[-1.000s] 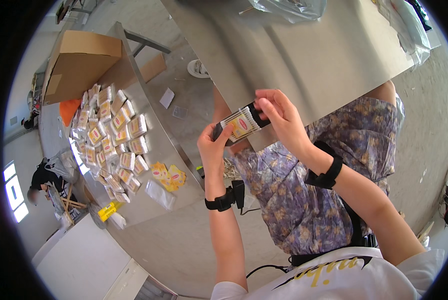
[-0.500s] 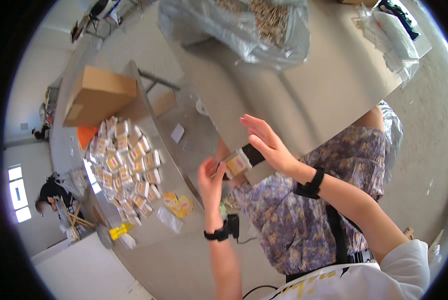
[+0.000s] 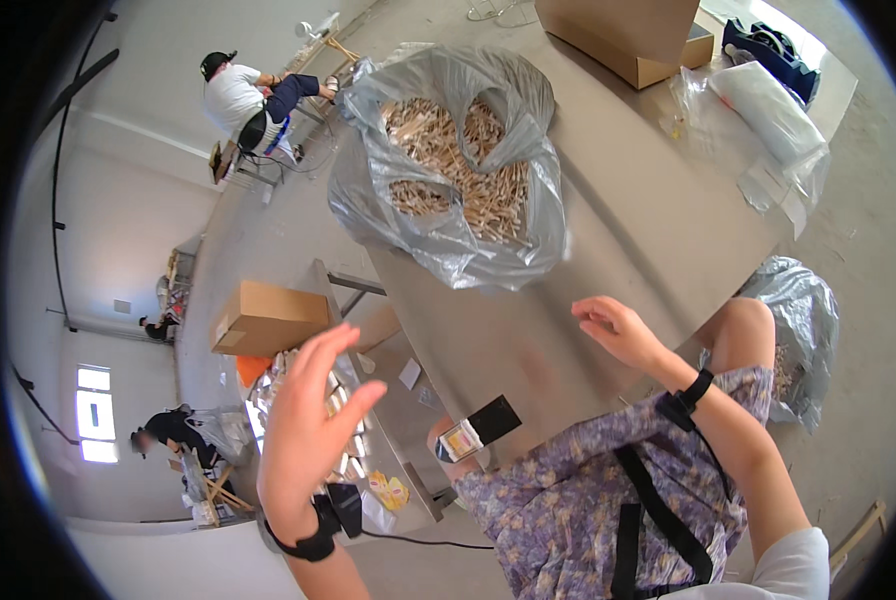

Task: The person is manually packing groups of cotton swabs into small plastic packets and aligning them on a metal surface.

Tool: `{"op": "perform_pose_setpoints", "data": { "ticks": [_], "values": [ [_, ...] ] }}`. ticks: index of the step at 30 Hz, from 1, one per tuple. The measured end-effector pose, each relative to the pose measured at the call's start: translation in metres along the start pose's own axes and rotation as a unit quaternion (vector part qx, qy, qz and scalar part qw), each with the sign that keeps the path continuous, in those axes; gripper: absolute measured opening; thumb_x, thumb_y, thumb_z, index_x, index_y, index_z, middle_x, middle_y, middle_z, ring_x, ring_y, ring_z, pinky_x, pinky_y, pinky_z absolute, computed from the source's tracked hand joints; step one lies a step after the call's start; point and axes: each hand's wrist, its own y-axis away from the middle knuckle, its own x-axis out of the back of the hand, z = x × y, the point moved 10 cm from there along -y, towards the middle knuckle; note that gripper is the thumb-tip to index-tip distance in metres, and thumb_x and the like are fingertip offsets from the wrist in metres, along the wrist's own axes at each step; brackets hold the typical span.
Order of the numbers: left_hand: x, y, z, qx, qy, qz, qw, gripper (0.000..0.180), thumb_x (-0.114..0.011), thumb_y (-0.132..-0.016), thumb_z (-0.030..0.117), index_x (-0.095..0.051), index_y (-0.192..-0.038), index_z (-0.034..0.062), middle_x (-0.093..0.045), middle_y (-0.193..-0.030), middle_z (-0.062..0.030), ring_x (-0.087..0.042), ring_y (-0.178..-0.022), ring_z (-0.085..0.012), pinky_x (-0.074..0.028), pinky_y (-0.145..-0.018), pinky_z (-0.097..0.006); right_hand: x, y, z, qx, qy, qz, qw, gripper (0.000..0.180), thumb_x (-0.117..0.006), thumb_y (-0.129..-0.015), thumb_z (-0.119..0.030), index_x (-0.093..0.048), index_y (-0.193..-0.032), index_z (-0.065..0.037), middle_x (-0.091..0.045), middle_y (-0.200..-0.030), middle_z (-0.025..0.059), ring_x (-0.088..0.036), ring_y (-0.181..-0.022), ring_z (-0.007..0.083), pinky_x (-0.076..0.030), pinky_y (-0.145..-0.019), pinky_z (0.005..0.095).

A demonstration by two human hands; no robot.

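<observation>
My left hand [image 3: 313,425] is raised at the left, fingers stretched and thumb apart, with nothing in it. Over the near part of the grey-brown table [image 3: 658,240], my right hand [image 3: 620,332] hovers empty, its fingers loosely bent and apart. Between and below the hands, a small white-and-yellow packet [image 3: 461,440] lies at the end of a black strip [image 3: 496,418] by the table's near left corner. Neither hand touches it. Farther back stands a grey plastic bag [image 3: 503,265], open at the top and full of thin light-brown sticks [image 3: 428,135].
At left, a lower table carries a cardboard box [image 3: 273,318], an orange item [image 3: 253,368] and many packets, partly behind my left hand. A tape dispenser [image 3: 773,55], clear plastic bags [image 3: 768,110] and an open carton [image 3: 618,40] occupy the far right. People sit farther off.
Both hands have come away from the packet, which stays by the table corner. My left hand has moved left and up, my right hand to the right. The view has shifted, showing more of the stick bag.
</observation>
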Motion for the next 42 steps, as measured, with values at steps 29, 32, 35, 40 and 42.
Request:
{"op": "perform_pose_setpoints", "data": {
  "ticks": [29, 32, 35, 40, 42],
  "values": [
    [-0.164, -0.335, -0.042, -0.112, -0.401, 0.104, 0.903, 0.047, -0.077, -0.072, 0.008, -0.053, -0.111, -0.001, -0.057, -0.112, -0.0203, -0.058, -0.106, -0.0359, -0.053, -0.086, -0.043, 0.002, -0.025, -0.024, 0.076, 0.121, -0.027, 0.989, 0.005, -0.061, -0.088, -0.01, -0.063, -0.09, -0.006, -0.065, -0.088, 0.0094, -0.064, -0.086, 0.0308, -0.054, -0.073, 0.0415],
    [-0.195, -0.305, -0.024, -0.12, -0.398, 0.128, 0.901, 0.023, -0.063, -0.083, 0.007, -0.057, -0.104, -0.0001, -0.06, -0.105, -0.0161, -0.06, -0.102, -0.0328, -0.054, -0.082, -0.041, 0.002, -0.024, -0.022, 0.073, 0.146, -0.019, 0.986, 0.005, -0.062, -0.087, -0.01, -0.063, -0.089, -0.006, -0.065, -0.087, 0.0088, -0.064, -0.086, 0.0302, -0.054, -0.073, 0.0413],
    [-0.241, -0.264, -0.002, -0.175, -0.417, 0.115, 0.884, 0.015, -0.055, -0.088, 0.012, -0.06, -0.099, 0.0025, -0.062, -0.101, -0.0124, -0.061, -0.098, -0.0283, -0.055, -0.078, -0.037, 0.007, -0.022, -0.02, 0.07, 0.136, -0.011, 0.988, 0.005, -0.061, -0.087, -0.009, -0.063, -0.09, -0.006, -0.065, -0.088, 0.0093, -0.064, -0.087, 0.0308, -0.054, -0.074, 0.0415],
    [-0.279, -0.211, 0.015, -0.125, -0.313, 0.115, 0.934, 0.014, -0.057, -0.088, 0.011, -0.057, -0.099, 0.003, -0.06, -0.1, -0.0112, -0.061, -0.097, -0.0269, -0.056, -0.078, -0.037, 0.004, -0.019, -0.019, 0.061, 0.131, -0.02, 0.989, 0.005, -0.06, -0.088, -0.008, -0.063, -0.091, -0.006, -0.063, -0.09, 0.0104, -0.063, -0.088, 0.032, -0.053, -0.076, 0.0428],
    [-0.281, -0.201, 0.017, -0.108, -0.255, 0.086, 0.957, 0.02, -0.058, -0.088, 0.009, -0.056, -0.106, 0.002, -0.058, -0.103, -0.0129, -0.06, -0.098, -0.0294, -0.055, -0.082, -0.04, 0.003, -0.018, -0.019, 0.066, 0.125, -0.02, 0.99, 0.005, -0.06, -0.088, -0.008, -0.063, -0.092, -0.006, -0.063, -0.09, 0.0107, -0.063, -0.089, 0.0321, -0.053, -0.076, 0.0431]
  ]
}}
